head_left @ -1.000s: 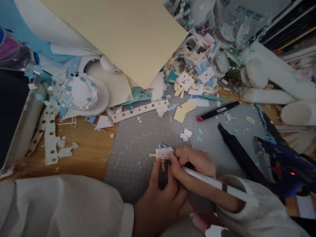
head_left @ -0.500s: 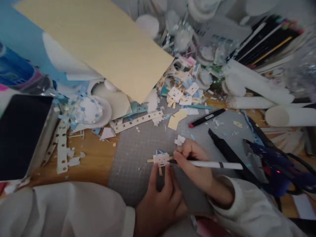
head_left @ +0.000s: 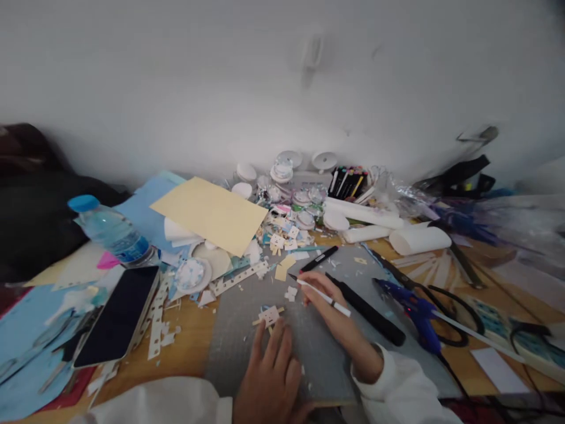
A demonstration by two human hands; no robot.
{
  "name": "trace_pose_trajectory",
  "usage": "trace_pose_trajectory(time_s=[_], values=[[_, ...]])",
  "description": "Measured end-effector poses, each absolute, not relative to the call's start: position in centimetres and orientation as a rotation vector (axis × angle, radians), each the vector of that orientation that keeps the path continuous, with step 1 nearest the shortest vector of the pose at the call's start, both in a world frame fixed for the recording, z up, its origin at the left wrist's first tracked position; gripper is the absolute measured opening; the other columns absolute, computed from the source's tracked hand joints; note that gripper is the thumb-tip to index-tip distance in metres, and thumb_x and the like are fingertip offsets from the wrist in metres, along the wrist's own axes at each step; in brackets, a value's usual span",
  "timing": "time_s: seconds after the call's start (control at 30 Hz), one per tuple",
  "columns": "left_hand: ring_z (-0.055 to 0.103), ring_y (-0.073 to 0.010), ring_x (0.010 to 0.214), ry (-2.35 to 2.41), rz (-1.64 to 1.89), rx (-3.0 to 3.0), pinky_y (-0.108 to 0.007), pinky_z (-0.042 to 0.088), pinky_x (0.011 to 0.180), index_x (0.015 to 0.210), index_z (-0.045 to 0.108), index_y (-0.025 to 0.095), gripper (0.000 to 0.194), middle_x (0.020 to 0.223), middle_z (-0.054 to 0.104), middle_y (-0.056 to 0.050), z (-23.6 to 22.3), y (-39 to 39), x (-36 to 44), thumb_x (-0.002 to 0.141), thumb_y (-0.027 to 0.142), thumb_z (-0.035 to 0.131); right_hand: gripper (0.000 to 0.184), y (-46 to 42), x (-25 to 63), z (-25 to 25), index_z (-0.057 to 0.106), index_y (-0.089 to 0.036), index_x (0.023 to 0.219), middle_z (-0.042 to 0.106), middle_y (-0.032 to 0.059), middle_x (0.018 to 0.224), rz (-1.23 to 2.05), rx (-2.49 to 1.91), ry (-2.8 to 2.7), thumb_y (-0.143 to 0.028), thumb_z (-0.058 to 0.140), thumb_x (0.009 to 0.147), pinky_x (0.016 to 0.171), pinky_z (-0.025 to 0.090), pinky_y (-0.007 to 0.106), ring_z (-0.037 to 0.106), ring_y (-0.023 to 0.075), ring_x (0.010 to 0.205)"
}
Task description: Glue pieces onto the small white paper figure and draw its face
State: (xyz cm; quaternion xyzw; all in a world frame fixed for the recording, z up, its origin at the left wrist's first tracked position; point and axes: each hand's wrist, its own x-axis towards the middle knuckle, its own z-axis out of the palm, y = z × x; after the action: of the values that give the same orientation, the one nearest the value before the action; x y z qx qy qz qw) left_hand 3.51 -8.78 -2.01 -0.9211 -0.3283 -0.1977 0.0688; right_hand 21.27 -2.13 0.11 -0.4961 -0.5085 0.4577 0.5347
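A small white paper figure (head_left: 268,316) with a drawn face, a blue bow on top and yellow strip limbs lies on the grey cutting mat (head_left: 238,294). My left hand (head_left: 270,365) rests flat on the mat with its fingers stretched out, the fingertips touching the figure's lower edge. In my right hand (head_left: 329,300) is a white pen (head_left: 324,297) with a dark tip, gripped between thumb and fingers. The pen is up and to the right of the figure, apart from it. Near my right hand lie a black pen (head_left: 318,259) and a long black tool (head_left: 371,312).
Similar paper figures (head_left: 282,238) are heaped behind the mat. A blue glue gun (head_left: 412,309) with a lit red light and scissors (head_left: 454,318) lie to the right. Leftward are a phone (head_left: 119,315), a water bottle (head_left: 117,232) and a yellow sheet (head_left: 212,212).
My head view has tilted up, showing more wall and table. The pen in my right hand has lifted off the paper figure and moved up and right. My left hand stays at the figure.
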Motion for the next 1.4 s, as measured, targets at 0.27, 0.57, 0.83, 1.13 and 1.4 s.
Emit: trace_pose_trajectory(time_s=[0.27, 0.57, 0.83, 1.13, 1.4], values=[[0.060, -0.0203, 0.083, -1.324, -0.763, -3.183, -0.034, 0.049, 0.079, 0.088, 0.057, 0.018, 0.014, 0.090, 0.067, -0.005, 2.6, -9.8, 1.0, 0.090, 0.014, 0.044, 0.021, -7.3, 25.3, 0.2, 0.059, -0.022, 0.090, 0.059, -0.0012, 0.069, 0.903, -1.252, -1.102, -0.043, 0.060, 0.085, 0.062, 0.046, 0.026, 0.056, 0.0149, 0.064], [0.061, -0.0145, 0.074, -1.576, -1.072, -3.284, -0.023, 0.050, 0.069, 0.086, 0.060, 0.018, 0.019, 0.080, 0.065, -0.002, 3.4, -8.0, -1.9, 0.094, 0.024, 0.044, 0.023, -10.6, 24.6, 3.0, 0.064, -0.023, 0.092, 0.068, 0.0039, 0.083, 0.894, -1.311, -1.349, -0.044, 0.056, 0.086, 0.069, 0.049, 0.028, 0.062, 0.0198, 0.078], [0.061, -0.0155, 0.079, -1.601, -1.244, -3.323, -0.025, 0.049, 0.072, 0.104, 0.065, 0.019, 0.022, 0.089, 0.065, -0.005, 4.6, -7.0, -2.0, 0.094, 0.024, 0.046, 0.018, -10.6, 22.8, 5.4, 0.057, -0.022, 0.087, 0.060, 0.0013, 0.079, 1.152, -1.095, -1.590, -0.038, 0.051, 0.092, 0.072, 0.044, 0.027, 0.058, 0.0161, 0.078], [0.060, -0.0146, 0.074, -1.486, -1.400, -3.379, -0.024, 0.049, 0.070, 0.108, 0.065, 0.019, 0.025, 0.087, 0.063, -0.005, 5.0, -6.6, -1.4, 0.096, 0.030, 0.046, 0.017, -9.5, 23.0, 7.8, 0.056, -0.020, 0.085, 0.061, 0.0029, 0.080, 1.210, -1.114, -1.756, -0.034, 0.050, 0.093, 0.072, 0.043, 0.029, 0.057, 0.0164, 0.078], [0.060, -0.0153, 0.076, -1.440, -1.354, -3.450, -0.023, 0.047, 0.069, 0.109, 0.065, 0.019, 0.025, 0.086, 0.064, -0.005, 4.7, -6.1, -1.0, 0.096, 0.029, 0.046, 0.009, -8.9, 23.7, 8.1, 0.056, -0.020, 0.087, 0.061, 0.0035, 0.083, 1.192, -1.131, -1.866, -0.026, 0.051, 0.091, 0.076, 0.044, 0.029, 0.058, 0.0168, 0.082]])
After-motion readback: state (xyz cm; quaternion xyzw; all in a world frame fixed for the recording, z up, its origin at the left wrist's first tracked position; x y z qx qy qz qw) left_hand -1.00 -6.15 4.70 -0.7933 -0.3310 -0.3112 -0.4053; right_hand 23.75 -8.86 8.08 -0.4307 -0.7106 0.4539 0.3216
